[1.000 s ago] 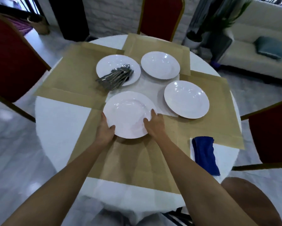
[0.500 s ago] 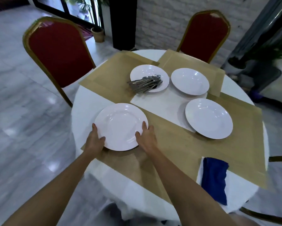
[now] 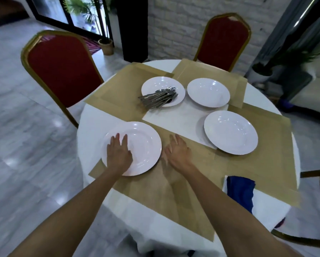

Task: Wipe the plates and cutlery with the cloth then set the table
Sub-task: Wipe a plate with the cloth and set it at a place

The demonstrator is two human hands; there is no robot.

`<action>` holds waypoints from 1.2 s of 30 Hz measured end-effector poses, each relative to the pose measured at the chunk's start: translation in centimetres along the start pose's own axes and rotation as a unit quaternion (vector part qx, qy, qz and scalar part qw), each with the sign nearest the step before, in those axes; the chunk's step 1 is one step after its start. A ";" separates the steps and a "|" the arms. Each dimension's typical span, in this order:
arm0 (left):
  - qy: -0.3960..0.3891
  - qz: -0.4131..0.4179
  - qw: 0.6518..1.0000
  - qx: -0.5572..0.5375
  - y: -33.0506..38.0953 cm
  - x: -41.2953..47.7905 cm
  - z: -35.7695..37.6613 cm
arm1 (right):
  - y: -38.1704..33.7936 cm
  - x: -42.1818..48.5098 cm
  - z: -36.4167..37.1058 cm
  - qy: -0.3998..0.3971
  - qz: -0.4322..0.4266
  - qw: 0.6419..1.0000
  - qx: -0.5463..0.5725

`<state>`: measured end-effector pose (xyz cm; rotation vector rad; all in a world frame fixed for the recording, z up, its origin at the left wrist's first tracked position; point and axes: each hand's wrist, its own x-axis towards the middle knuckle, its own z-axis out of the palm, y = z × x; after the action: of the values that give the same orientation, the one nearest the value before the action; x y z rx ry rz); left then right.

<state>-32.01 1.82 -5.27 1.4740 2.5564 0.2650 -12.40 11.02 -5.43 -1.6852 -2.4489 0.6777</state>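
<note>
Near plate lies at 8 o'clock on the table, partly on a tan mat. The left hand rests flat on it, fingers straight, grasping nothing. The right hand is just beside the rim at the plate's 3 o'clock, over the mat, fingers loosely spread and empty, slightly blurred. Cutlery lies heaped on the far plate at 11 o'clock, handles jutting past its rim. A second plate sits at 1 o'clock, a third plate at 3 o'clock. The cloth – blue, crumpled – lies at 5 o'clock by the table's edge, well apart from both hands.
</note>
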 end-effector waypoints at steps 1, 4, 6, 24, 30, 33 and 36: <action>-0.009 0.034 0.999 0.010 1.2 0.5 -0.1 | 1.1 0.1 -0.8 0.015 0.018 1.000 -0.011; -0.030 0.142 0.989 -0.003 5.1 3.1 -0.3 | 5.2 0.0 -3.5 0.040 0.097 0.994 -0.035; -0.050 0.195 0.979 -0.031 8.6 4.4 -0.2 | 8.3 -0.8 -5.3 0.054 0.160 0.985 -0.027; -0.223 0.161 0.936 -0.219 28.8 9.1 8.2 | 25.9 2.5 -12.2 0.101 0.280 0.947 0.124; -0.196 0.198 0.938 -0.206 31.7 5.4 8.4 | 28.6 -0.4 -12.9 0.164 0.317 0.920 0.162; -0.203 0.216 0.935 -0.193 33.3 3.5 8.7 | 30.1 -3.0 -13.0 0.199 0.341 0.904 0.161; -0.231 0.237 0.924 -0.194 34.0 2.0 9.5 | 30.7 -5.5 -12.8 0.216 0.361 0.891 0.170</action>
<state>-2.25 20.93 -6.38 1.7159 1.6501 0.4022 20.41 18.88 -5.56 -2.2629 -1.2877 0.6387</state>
